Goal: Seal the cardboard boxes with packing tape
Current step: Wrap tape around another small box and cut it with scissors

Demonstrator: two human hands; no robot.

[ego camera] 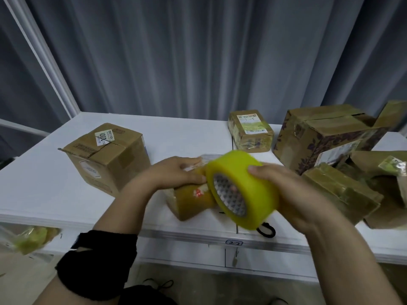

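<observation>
At frame centre, the left hand (176, 172) is gripping the box (193, 201) over the table (44, 183) edge. The right hand (293, 194) is clasping the tape roll (248, 186) against it. Good sealing is likely requiring taut tape, laid flat over the seam.

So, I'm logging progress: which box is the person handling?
The small box gripped by the left hand, beside the yellow tape roll in the right hand; the other boxes sit untouched.

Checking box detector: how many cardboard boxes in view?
6: left box, back-centre box, back-right box, held box under the left hand, beside the tape roll, and front-right a taped box and plain box. That pile is cluttered; more may be hidden.
</observation>
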